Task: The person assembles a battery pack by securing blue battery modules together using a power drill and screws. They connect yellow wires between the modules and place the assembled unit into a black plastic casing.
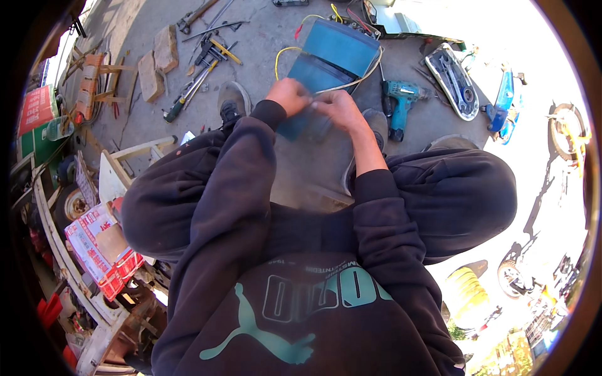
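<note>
Though the dark sweatshirt and bent knees fill the near half of the view, both forearms run out from them toward the far side and meet over the concrete floor between the person's shoes. The left hand and the right hand sit almost touching, fingers curled shut as if pinching something small between them, probably a wire end; the motion blur there keeps me from telling what exactly is gripped. Just beyond and beneath the fingertips lies the blue battery pack, a flat rectangular block whose long axis runs from near-left to far-right, tilting away from the person. Its near end is hidden under both hands, so neither hand is clearly closer to it; the left covers its near-left corner, the right its near edge. A pale cable crosses the pack from the right hand toward the far right, and a yellow wire loops off its left side. Right of the pack, near the right hand, a teal cordless drill lies on the floor. Farther left, well apart from the hands, are screwdrivers and pliers scattered beside two bricks. The far right is washed out by sunlight, and details there are hard to read.
</note>
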The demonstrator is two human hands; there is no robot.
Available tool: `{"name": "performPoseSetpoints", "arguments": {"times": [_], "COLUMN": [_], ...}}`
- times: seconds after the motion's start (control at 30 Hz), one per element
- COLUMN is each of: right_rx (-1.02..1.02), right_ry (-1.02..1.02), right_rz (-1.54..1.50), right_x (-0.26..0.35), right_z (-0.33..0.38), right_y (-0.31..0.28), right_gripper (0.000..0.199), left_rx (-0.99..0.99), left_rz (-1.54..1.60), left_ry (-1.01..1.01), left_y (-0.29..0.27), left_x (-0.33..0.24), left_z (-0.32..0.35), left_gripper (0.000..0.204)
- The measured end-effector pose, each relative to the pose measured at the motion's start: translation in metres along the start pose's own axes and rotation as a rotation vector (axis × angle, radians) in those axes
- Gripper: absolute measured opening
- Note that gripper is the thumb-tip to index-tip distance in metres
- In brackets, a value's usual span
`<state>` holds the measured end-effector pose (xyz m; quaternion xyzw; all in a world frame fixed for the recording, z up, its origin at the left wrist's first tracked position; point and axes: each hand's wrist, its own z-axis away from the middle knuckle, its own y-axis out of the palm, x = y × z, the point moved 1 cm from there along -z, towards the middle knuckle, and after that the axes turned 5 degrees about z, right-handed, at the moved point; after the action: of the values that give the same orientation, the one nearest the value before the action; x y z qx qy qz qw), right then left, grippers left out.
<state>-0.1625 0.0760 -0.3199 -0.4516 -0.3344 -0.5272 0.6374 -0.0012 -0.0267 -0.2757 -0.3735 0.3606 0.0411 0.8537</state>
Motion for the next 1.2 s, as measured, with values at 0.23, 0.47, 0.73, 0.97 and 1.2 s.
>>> {"name": "performPoseSetpoints", "arguments": {"times": [0.23, 0.47, 0.73, 0.97, 1.2], "right_rx": [0.018, 0.040, -0.025, -0.020, -0.021], "right_ry": [-0.105, -0.050, 0.034, 0.020, 0.018], "right_rz": [0.100, -0.100, -0.037, -0.006, 0.021], "right_x": [0.009, -0.005, -0.003, 0.004, 0.010], "right_z": [-0.002, -0.001, 0.000, 0.006, 0.009], "right_y": [-0.002, 0.004, 0.009, 0.005, 0.003], "right_gripper": [0.025, 0.021, 0.020, 0.024, 0.024], "left_rx": [-0.005, 0.003, 0.038, 0.078, 0.143], "left_rz": [-0.049, -0.066, -0.073, -0.052, 0.027], "left_ry": [0.018, 0.063, 0.035, 0.047, 0.019], "left_y": [-0.004, -0.004, -0.003, -0.003, -0.004], "left_x": [-0.002, -0.003, 0.003, 0.003, 0.006], "left_z": [0.002, 0.000, -0.002, -0.004, -0.006], "left_gripper": [0.025, 0.024, 0.021, 0.020, 0.019]}}
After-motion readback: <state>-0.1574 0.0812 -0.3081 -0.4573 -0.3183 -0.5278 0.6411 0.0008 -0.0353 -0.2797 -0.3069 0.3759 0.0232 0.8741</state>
